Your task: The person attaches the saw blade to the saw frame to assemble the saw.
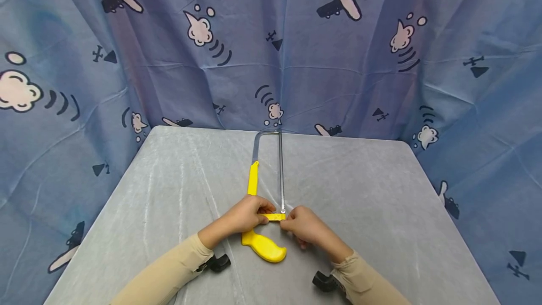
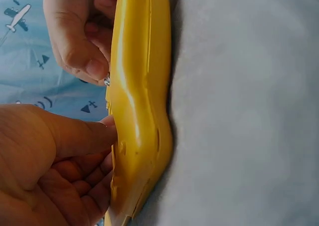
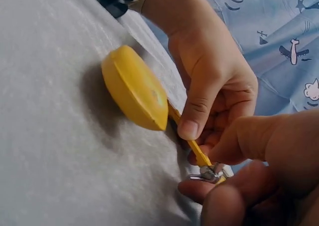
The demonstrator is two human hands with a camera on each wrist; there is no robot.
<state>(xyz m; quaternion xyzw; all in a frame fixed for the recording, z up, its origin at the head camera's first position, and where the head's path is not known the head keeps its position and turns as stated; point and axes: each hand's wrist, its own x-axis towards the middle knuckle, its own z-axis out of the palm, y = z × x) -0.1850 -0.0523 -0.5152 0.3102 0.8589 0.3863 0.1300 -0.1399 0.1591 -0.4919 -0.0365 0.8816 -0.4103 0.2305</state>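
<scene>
A hacksaw with a yellow handle (image 1: 267, 248) lies on the table, its handle nearest me and its metal frame (image 1: 256, 147) reaching away. The blade (image 1: 281, 173) runs along the right side. My left hand (image 1: 247, 213) pinches the short yellow arm (image 1: 275, 217) at the blade's near end between thumb and fingers. At the tip of that arm, my right hand (image 1: 306, 225) pinches a small metal wing nut (image 3: 208, 174), partly hidden by the fingers in the right wrist view. The yellow handle (image 2: 137, 86) fills the middle of the left wrist view.
A grey cloth-like surface covers the table (image 1: 360, 192). Behind it and at both sides hangs a blue curtain (image 1: 338, 69) printed with airplanes and clouds. Black wrist devices (image 1: 325, 281) sit at both sleeves, close above the table.
</scene>
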